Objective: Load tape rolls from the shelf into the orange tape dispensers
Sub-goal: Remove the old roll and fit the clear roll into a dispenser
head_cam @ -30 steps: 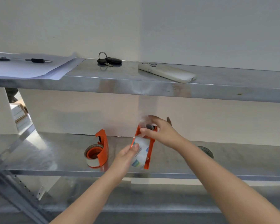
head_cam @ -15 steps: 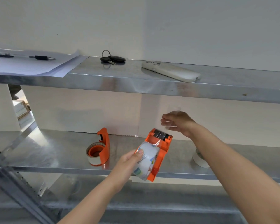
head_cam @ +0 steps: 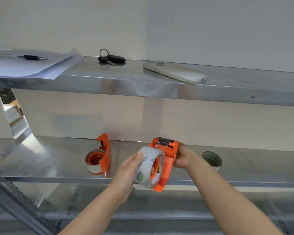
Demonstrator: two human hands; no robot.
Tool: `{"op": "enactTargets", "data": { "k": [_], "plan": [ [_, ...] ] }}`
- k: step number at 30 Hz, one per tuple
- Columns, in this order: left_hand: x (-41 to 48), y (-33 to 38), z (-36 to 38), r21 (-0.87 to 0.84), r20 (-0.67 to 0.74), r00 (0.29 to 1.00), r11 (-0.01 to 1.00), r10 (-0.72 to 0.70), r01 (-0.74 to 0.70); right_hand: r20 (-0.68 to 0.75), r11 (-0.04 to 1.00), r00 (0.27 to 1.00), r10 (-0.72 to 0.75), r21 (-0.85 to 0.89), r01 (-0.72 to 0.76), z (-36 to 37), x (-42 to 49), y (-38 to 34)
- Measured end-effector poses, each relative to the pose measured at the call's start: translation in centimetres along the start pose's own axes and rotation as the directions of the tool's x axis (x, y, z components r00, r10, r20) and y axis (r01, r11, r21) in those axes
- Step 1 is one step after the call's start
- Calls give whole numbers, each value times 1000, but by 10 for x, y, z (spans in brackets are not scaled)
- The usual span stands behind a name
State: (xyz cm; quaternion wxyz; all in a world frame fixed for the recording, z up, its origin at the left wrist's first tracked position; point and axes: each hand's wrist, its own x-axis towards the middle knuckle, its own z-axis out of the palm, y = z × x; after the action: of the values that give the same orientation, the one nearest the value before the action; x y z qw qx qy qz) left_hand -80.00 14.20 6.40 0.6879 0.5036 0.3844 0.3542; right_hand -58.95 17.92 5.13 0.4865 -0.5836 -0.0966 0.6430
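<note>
I hold an orange tape dispenser [head_cam: 168, 158] in front of the middle shelf [head_cam: 41, 160], tilted, with a clear tape roll [head_cam: 147, 168] seated on its hub. My left hand [head_cam: 129, 168] grips the roll from the left, thumb on its top. My right hand [head_cam: 182, 157] grips the dispenser's upper right side near the cutter head. A second orange dispenser [head_cam: 101, 157] with a roll loaded stands on the shelf to the left. A loose tape roll [head_cam: 212, 159] sits on the shelf to the right of my right hand.
The upper shelf [head_cam: 159, 89] carries papers [head_cam: 24, 68] with a pen [head_cam: 32, 57], a bunch of keys [head_cam: 111, 58] and a white remote [head_cam: 174, 72]. A slanted metal upright [head_cam: 15, 200] runs at the lower left. A wall backs the shelves.
My right hand came down from above the dispenser, where it pulled the tape end, and took hold of the dispenser's right side. The dispenser tilted more upright.
</note>
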Motion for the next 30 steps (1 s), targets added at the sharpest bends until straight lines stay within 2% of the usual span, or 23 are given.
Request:
{"op": "enactTargets", "data": {
  "k": [3, 6, 8, 11, 15, 19, 23, 27, 30],
  "plan": [
    [-1, -3, 4, -27, -4, 1000, 999, -23, 23, 82, 974, 989, 126, 180, -139, -1, -4, 15],
    [-2, -4, 4, -60, -12, 999, 997, -45, 45, 106, 911, 976, 188, 353, -214, -5, -7, 23],
    [-3, -3, 5, -70, -5, 999, 997, -45, 44, 95, 866, 978, 185, 455, -208, -9, -8, 25],
    [-3, 1, 8, -69, 14, 1000, 998, -5, 6, 30, 838, 992, 125, 532, -122, -8, -14, 26],
    [-1, 5, 8, -78, 16, 999, 997, 29, -28, 92, 929, 990, -107, 364, 67, 7, -22, 26],
    [2, 6, 3, -133, 18, 1000, 991, 26, -23, 33, 948, 955, -294, 136, 287, 6, -18, 34],
    [5, 6, 1, -237, 14, 1000, 971, -8, 11, 134, 922, 912, -387, 69, 381, 0, -21, 46],
    [14, -5, -1, -417, 0, 997, 907, -73, 67, 330, 880, 842, -427, -65, 471, 6, -37, 59],
    [20, -17, 0, -540, 6, 991, 833, -137, 118, 301, 868, 843, -447, -84, 490, 13, -36, 76]
  ]
}}
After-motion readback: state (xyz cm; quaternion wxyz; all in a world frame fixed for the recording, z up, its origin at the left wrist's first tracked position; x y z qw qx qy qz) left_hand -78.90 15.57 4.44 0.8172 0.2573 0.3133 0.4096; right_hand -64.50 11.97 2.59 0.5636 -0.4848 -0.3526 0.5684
